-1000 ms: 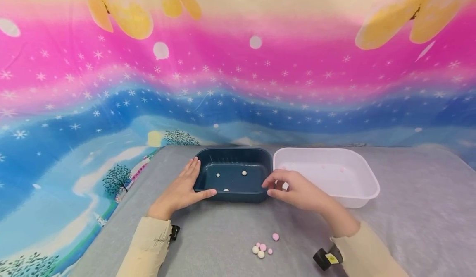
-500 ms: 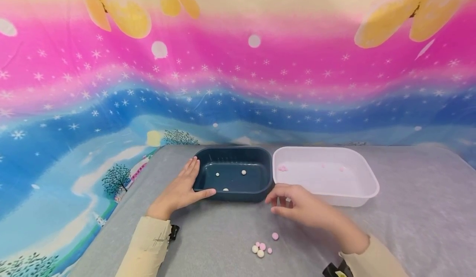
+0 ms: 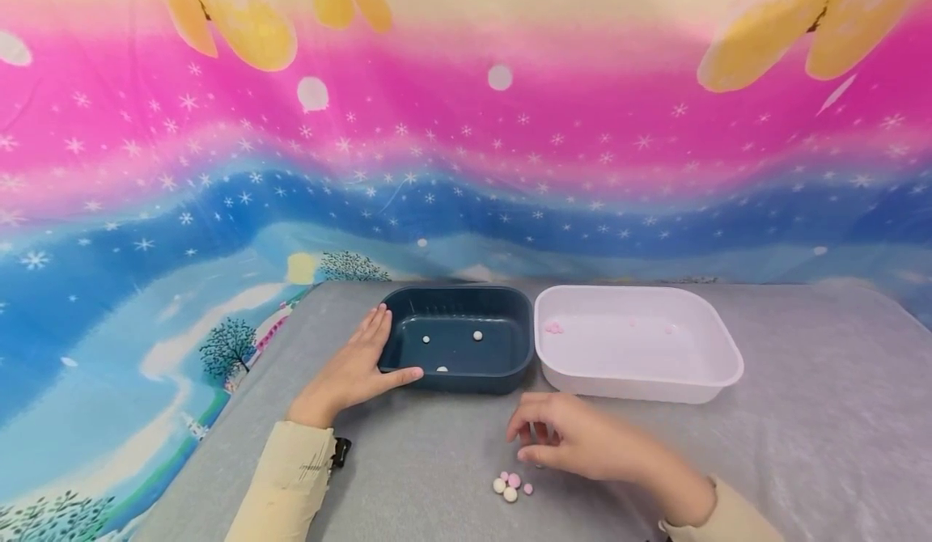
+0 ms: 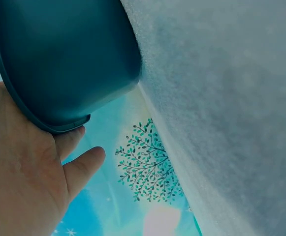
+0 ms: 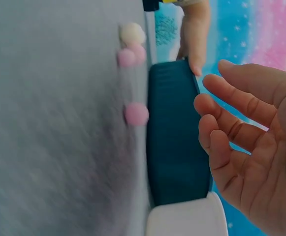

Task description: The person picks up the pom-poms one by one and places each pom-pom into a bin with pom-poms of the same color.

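My left hand (image 3: 357, 364) rests against the left end of a dark teal basin (image 3: 457, 384), fingers along its side and thumb at the front rim. In the left wrist view the palm (image 4: 24, 167) lies beside the basin's rim. Several small white balls (image 3: 477, 336) lie inside that basin. My right hand (image 3: 582, 437) hovers over the cloth, fingers loosely bent and holding nothing, as the right wrist view shows. Just below it sits a loose group of pink balls (image 3: 514, 480) and cream balls (image 3: 510, 494). One pink ball (image 5: 137, 114) lies apart, mostly hidden by the hand in the head view.
A white basin (image 3: 641, 388) stands right of the teal one, with several pink pieces (image 3: 555, 328) inside. Grey cloth (image 3: 422, 477) covers the table. Behind hangs a colourful printed backdrop (image 3: 466, 137) with snowflakes.
My right hand has moved from the gap between the basins down toward the loose balls on the cloth. The left hand has stayed at the teal basin.
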Available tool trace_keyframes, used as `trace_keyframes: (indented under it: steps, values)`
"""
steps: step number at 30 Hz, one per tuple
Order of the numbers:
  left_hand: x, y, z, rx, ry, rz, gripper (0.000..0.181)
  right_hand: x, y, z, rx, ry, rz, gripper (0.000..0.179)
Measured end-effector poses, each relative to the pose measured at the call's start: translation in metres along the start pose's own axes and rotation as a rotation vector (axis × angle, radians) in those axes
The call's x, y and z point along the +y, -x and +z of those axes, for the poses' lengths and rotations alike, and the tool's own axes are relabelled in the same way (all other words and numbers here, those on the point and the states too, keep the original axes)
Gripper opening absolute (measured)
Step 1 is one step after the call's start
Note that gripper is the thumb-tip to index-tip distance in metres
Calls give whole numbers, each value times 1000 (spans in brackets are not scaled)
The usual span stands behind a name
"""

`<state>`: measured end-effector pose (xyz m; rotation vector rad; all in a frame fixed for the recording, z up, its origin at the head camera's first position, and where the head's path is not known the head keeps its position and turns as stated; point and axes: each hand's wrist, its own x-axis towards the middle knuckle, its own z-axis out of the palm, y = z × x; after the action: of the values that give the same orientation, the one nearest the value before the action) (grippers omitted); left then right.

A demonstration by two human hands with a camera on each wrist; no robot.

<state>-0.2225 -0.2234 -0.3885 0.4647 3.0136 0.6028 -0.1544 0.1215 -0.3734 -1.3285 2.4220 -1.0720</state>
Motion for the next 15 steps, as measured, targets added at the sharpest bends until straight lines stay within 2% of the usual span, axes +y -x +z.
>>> trace_keyframes:
  steps: [6,15]
  values:
    - [0,0,-1,-3,1,-1,116,0,-3,13,-63,-27,-18,2]
    - [0,-1,-1,-1,9,-3,116,3,-4,25,-72,18,-90,4]
